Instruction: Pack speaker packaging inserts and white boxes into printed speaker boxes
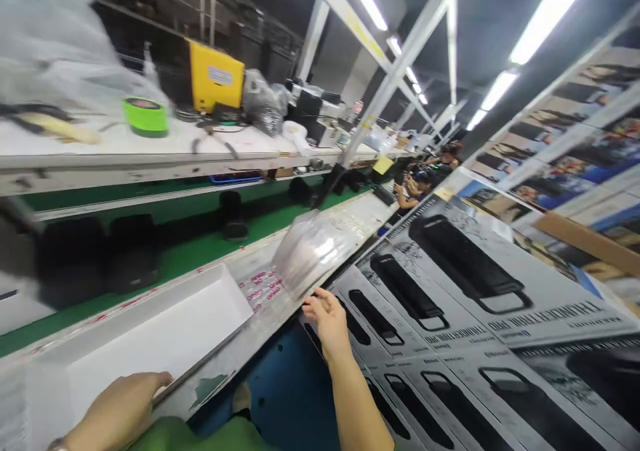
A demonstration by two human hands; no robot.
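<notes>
A long white open box (165,331) lies on the narrow bench at the left, its inside bare. My left hand (120,407) is closed on the near wall of this box, fingers over the edge. Further right, my right hand (325,314) hangs over the bench's near edge, its fingers curled towards the thumb; whether anything thin is between them is too small to tell. Just beyond it lies a stack of clear plastic bags (315,247), beside a sheet with pink print (263,287).
Stacked printed cartons (460,277) rise at the right, close to my right arm. Across the bench, a white shelf (175,151) holds a yellow device (216,77) and a green round object (145,116). People (410,187) sit further down the line.
</notes>
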